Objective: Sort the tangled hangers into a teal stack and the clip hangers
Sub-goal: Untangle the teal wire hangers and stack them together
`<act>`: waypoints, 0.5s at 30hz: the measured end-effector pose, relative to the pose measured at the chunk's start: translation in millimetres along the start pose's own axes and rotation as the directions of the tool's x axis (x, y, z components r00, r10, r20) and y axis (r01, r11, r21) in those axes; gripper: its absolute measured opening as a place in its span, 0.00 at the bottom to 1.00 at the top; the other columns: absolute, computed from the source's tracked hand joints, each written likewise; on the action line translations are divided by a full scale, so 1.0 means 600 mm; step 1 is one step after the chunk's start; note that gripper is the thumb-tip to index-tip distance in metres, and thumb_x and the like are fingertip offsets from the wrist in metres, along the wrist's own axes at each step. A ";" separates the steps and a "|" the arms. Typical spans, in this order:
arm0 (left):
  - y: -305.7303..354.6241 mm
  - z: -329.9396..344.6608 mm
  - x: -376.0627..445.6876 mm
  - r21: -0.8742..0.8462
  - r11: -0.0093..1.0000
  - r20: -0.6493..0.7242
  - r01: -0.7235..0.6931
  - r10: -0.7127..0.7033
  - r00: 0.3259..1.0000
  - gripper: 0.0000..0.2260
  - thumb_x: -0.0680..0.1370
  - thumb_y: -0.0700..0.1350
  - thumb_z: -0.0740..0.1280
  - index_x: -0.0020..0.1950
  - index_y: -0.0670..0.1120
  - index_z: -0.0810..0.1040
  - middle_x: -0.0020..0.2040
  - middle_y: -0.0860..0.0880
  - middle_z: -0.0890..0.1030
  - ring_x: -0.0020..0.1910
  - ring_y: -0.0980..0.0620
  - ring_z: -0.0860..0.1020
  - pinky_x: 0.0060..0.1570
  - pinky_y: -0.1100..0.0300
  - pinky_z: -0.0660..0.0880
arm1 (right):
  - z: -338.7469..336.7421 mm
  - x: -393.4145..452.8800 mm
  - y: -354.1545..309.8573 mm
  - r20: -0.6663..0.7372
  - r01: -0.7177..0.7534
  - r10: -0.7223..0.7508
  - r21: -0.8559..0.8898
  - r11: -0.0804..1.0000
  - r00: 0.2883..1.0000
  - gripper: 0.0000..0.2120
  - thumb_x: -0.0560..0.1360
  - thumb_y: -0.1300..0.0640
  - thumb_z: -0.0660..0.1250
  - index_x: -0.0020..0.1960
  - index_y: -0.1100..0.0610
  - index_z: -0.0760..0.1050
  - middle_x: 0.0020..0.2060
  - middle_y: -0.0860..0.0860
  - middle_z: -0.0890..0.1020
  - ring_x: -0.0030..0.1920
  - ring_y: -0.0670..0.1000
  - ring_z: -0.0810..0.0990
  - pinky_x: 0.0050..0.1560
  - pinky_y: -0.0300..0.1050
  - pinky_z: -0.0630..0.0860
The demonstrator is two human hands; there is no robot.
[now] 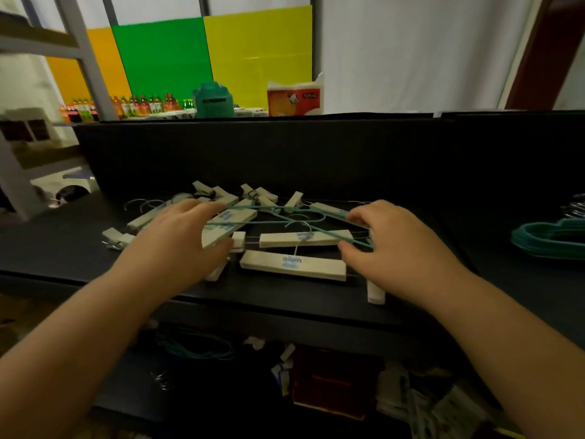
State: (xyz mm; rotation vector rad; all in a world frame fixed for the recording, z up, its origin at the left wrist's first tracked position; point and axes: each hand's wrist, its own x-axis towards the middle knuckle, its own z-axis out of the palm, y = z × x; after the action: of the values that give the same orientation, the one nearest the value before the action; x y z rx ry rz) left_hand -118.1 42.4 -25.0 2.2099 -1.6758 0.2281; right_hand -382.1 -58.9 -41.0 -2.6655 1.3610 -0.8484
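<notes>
Nearest, at 6 o'clock: one pale clip hanger lies along the black table's front edge, long axis 9-to-3, between the two hands.

Left hand, 9 o'clock side: fingers curled round the end of another clip-hanger bar, thumb beneath.

Right hand, 3 o'clock side: thumb and fingers pinch the right tip of the single teal hanger left in the tangle. That hanger lies on top of the pile, long axis 9-to-3, spanning hand to hand. Judgement: the lift belongs to the right hand while the left pins the pile.

Clip hangers: four pale bars plainly countable; further ones toward 12 o'clock overlap too much to count.

Far at 3 o'clock, well apart: teal stack, individual count unreadable.
</notes>
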 end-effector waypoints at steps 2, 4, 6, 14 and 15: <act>-0.013 0.004 0.036 0.000 1.000 0.085 0.016 -0.016 0.996 0.31 0.75 0.61 0.65 0.75 0.60 0.59 0.74 0.52 0.65 0.70 0.49 0.67 0.65 0.49 0.70 | 0.005 0.021 0.005 0.003 -0.008 0.008 -0.011 1.000 1.000 0.25 0.75 0.39 0.66 0.69 0.45 0.70 0.59 0.41 0.74 0.58 0.42 0.71 0.55 0.42 0.73; -0.025 0.010 0.067 -0.015 1.000 0.152 0.021 -0.018 0.988 0.32 0.74 0.60 0.67 0.75 0.61 0.59 0.74 0.52 0.65 0.68 0.49 0.69 0.63 0.50 0.72 | 0.011 0.039 0.005 0.008 -0.020 0.020 -0.011 1.000 1.000 0.25 0.75 0.39 0.65 0.69 0.45 0.70 0.59 0.42 0.74 0.58 0.43 0.72 0.55 0.43 0.74; -0.032 0.016 0.101 -0.023 1.000 0.194 0.012 -0.007 0.981 0.33 0.73 0.59 0.69 0.75 0.60 0.59 0.74 0.52 0.65 0.68 0.49 0.69 0.62 0.49 0.72 | 0.019 0.056 0.000 0.020 -0.029 0.030 -0.017 0.999 0.999 0.25 0.74 0.39 0.66 0.69 0.44 0.69 0.60 0.42 0.73 0.59 0.43 0.71 0.55 0.44 0.75; -0.014 0.061 0.246 0.020 0.995 0.541 -0.097 0.071 0.838 0.35 0.72 0.62 0.70 0.76 0.59 0.59 0.73 0.50 0.66 0.68 0.47 0.68 0.65 0.50 0.66 | 0.046 0.104 -0.033 0.068 -0.074 0.080 -0.081 0.994 0.995 0.26 0.75 0.38 0.65 0.70 0.43 0.69 0.60 0.42 0.74 0.59 0.43 0.72 0.56 0.44 0.75; -0.015 0.065 0.252 0.045 0.987 0.560 -0.156 0.104 0.822 0.35 0.72 0.61 0.70 0.75 0.58 0.60 0.72 0.51 0.67 0.68 0.48 0.68 0.65 0.51 0.66 | 0.047 0.105 -0.033 0.062 -0.086 0.092 -0.094 0.992 0.994 0.25 0.75 0.38 0.65 0.70 0.43 0.69 0.60 0.42 0.74 0.58 0.43 0.72 0.55 0.44 0.75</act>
State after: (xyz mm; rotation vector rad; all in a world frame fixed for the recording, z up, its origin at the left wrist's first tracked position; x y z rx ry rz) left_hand -69.8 -105.8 -11.3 2.3761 -2.1520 -0.3599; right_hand -324.6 -100.5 -31.1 -2.6493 1.5257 -0.6992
